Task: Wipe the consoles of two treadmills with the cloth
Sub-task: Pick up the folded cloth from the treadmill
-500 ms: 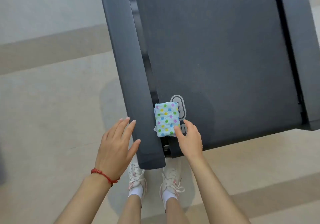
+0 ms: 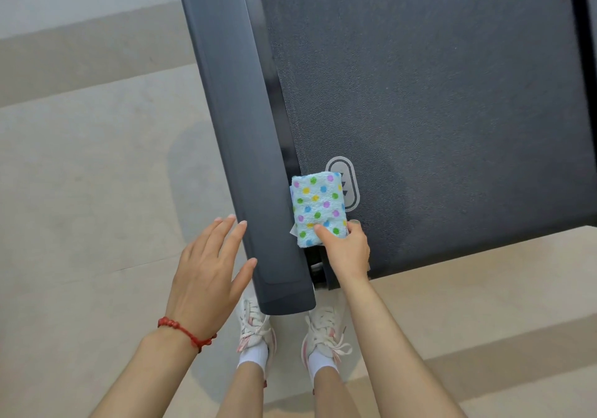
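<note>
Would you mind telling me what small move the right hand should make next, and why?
Probably lift the cloth clear. The right hand already pinches its near edge, thumb on top, while the folded cloth lies on the belt beside the side rail. No console is in view, so wiping likely waits on carrying it there.

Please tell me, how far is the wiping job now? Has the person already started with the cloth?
Done: nothing visible yet; no console is in view. In hand: the right hand pinches the near end of the folded dotted cloth, which lies on the treadmill belt beside the side rail. The left hand is open by that rail. Left: lifting the cloth and wiping both consoles.
</note>
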